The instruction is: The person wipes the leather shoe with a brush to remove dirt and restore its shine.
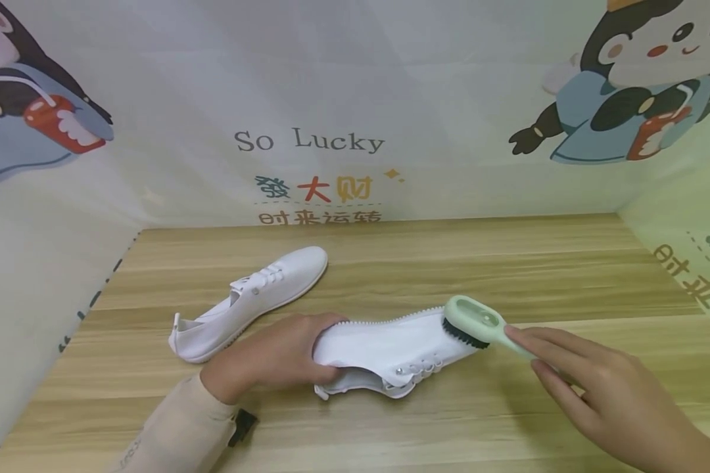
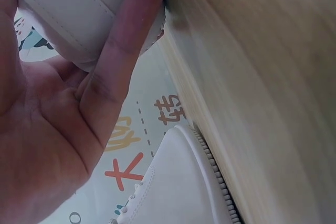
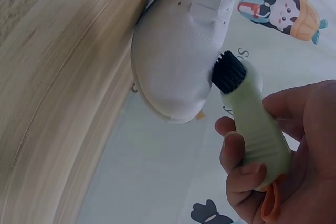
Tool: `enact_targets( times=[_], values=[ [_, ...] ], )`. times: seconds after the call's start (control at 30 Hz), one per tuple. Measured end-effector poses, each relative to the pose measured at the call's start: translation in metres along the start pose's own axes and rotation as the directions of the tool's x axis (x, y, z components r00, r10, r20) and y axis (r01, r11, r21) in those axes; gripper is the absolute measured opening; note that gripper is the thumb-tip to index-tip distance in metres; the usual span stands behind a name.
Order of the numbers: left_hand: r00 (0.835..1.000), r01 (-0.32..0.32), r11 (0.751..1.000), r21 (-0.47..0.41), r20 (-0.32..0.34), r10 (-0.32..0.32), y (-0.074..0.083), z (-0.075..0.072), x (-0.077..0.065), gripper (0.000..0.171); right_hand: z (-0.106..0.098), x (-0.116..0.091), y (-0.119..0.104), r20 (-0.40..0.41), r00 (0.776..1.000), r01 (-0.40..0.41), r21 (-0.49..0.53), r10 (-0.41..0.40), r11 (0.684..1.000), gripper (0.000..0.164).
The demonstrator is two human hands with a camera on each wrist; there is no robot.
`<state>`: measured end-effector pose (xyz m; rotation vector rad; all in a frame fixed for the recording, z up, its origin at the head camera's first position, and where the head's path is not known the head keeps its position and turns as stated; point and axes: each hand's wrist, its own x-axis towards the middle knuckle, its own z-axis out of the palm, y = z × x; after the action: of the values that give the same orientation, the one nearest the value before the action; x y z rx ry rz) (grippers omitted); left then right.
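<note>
Brush (image 3: 257, 132): orange loop (image 3: 270, 207), right wrist view only.

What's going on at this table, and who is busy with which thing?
A person is brushing a white lace-up shoe. The left hand grips it near the heel, tilted so its opening faces the person, while the right hand holds a pale green scrub brush by the handle, its black bristles against the toe area. The matching shoe stands upright on the wood-grain tabletop, untouched.
</note>
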<state>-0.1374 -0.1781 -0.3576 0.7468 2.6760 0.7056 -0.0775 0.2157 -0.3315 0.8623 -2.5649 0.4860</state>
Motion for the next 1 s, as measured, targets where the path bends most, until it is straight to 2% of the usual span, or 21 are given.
enact_targets(
  times=[0.13, 0.37, 0.53, 0.87, 1.0],
  values=[
    [1.000, 0.006, 1.000, 0.002, -0.007, -0.006, -0.001, 0.001, -0.001, 0.062, 0.003, 0.004, -0.002, -0.011, 1.000, 0.020, -0.013, -0.020, 1.000, 0.064],
    [1.000, 0.001, 1.000, 0.029, -0.019, -0.001, -0.001, 0.002, -0.001, 0.061, 0.010, 0.011, -0.008, 0.023, 0.999, 0.029, -0.031, -0.028, 0.999, 0.062],
    [1.000, 0.001, 1.000, 0.021, -0.018, -0.001, -0.002, 0.001, -0.002, 0.062, 0.021, 0.021, -0.016, -0.003, 0.993, 0.118, -0.038, -0.119, 0.992, 0.038],
    [1.000, -0.010, 1.000, 0.018, -0.006, 0.010, -0.002, 0.001, -0.003, 0.066, 0.047, 0.043, -0.048, 0.070, 0.961, 0.269, -0.019, -0.267, 0.963, 0.055],
    [0.999, -0.031, 0.999, 0.013, -0.009, 0.032, -0.002, 0.000, -0.002, 0.069, 0.053, 0.048, -0.058, 0.063, 0.955, 0.290, 0.003, -0.289, 0.957, 0.039]
  ],
)
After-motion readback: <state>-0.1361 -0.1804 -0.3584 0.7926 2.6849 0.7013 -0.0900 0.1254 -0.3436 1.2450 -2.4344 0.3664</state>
